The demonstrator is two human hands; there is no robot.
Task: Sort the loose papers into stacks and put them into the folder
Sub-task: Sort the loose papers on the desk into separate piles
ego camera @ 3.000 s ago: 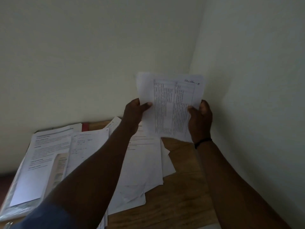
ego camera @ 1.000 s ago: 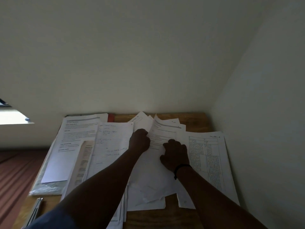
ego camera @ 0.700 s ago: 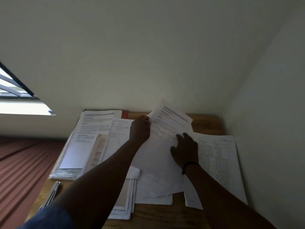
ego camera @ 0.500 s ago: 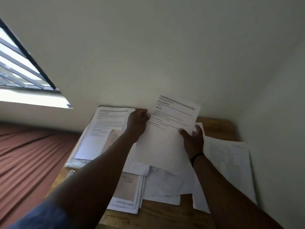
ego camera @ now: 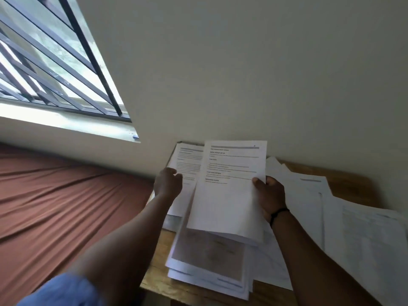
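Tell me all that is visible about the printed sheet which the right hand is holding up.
The printed sheet is white paper with a grey bar at its top, bold headings and lines of small text on its upper half; the lower half is blank. It is lifted above the papers on the desk, upright and slightly tilted. The right hand pinches its right edge, thumb in front. The left hand is beside it, apart from it.

- Two bare forearms reach in from the bottom edge of the head view, uncovered from the elbow down to the hands.
- The left hand (ego camera: 168, 183) wears nothing: no ring, no band shows on it.
- The right hand (ego camera: 269, 196) has a thin black band (ego camera: 278, 213) round its wrist, narrow and plain.
- A light blue sleeve (ego camera: 64, 291) covers the left upper arm at the lower left corner, soft and blurred.
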